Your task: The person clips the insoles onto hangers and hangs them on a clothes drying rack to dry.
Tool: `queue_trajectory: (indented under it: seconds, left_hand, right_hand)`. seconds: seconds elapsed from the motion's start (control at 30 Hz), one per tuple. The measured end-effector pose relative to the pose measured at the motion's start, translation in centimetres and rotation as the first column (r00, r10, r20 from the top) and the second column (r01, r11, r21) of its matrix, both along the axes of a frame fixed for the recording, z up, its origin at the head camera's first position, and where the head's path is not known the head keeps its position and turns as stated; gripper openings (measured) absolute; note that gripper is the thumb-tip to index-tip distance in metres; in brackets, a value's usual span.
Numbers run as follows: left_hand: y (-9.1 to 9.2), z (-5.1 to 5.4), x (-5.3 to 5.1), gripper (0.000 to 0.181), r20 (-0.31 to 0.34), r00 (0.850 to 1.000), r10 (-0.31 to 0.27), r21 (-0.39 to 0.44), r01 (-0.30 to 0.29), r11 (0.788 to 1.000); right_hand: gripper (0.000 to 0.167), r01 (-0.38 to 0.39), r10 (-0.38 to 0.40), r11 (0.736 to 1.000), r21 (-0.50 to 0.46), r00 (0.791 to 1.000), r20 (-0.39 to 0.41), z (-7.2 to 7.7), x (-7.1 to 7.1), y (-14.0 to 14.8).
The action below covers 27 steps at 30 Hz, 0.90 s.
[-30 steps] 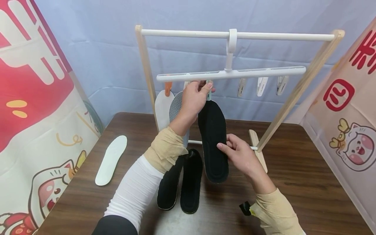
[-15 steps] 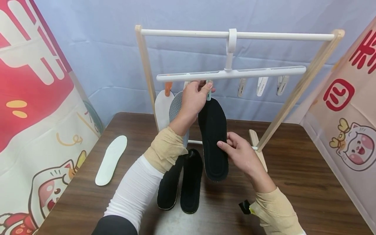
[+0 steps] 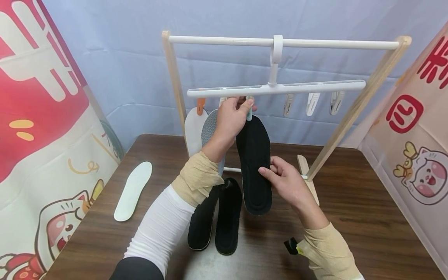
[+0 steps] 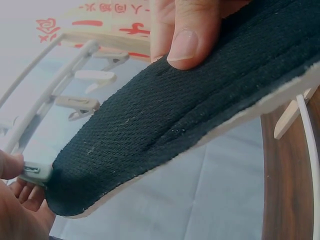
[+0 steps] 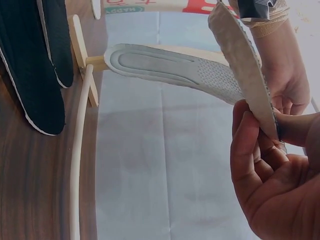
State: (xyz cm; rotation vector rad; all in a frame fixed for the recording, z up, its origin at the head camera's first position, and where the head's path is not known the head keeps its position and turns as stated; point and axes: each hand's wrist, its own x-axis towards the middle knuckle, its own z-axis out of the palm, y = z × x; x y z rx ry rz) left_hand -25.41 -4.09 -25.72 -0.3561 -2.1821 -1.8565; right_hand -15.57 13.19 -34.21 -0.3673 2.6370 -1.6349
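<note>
My left hand (image 3: 228,122) is raised to the white hanger (image 3: 308,86), where its thumb and fingers pinch a pale green clip (image 3: 249,113). Directly below, a black insole (image 3: 254,167) hangs upright with its top end at the clip. In the left wrist view the clip (image 4: 37,172) meets the insole's narrow end; whether it bites the edge is hard to tell. Lower down, my right hand (image 3: 288,182) pinches the insole's right edge, thumb on the dark face. From the right wrist view, the insole's pale underside (image 5: 245,70) shows, the fingers behind it.
A white insole (image 3: 194,130) hangs from an orange clip (image 3: 200,106), beside a grey insole (image 3: 209,126) partly behind my left arm. Several free clips (image 3: 310,104) hang rightward. Two black insoles (image 3: 228,217) and a white one (image 3: 133,190) lie on the table (image 3: 350,217) around the wooden rack (image 3: 353,112).
The black insole has risen slightly, its top end coming closer around the green clip. My right hand has moved up a little with it; the left hand stays at the clip.
</note>
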Motion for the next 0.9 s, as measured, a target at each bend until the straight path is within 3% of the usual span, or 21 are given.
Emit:
queue_trajectory:
  seconds: [0.9]
  left_hand:
    - [-0.25,-0.08,-0.24,0.029,-0.022,1.000,-0.016,-0.021,0.016,1.000]
  right_hand:
    - [0.023,-0.008,0.008,1.000,-0.029,1.000,0.003,0.36,-0.36,-0.07]
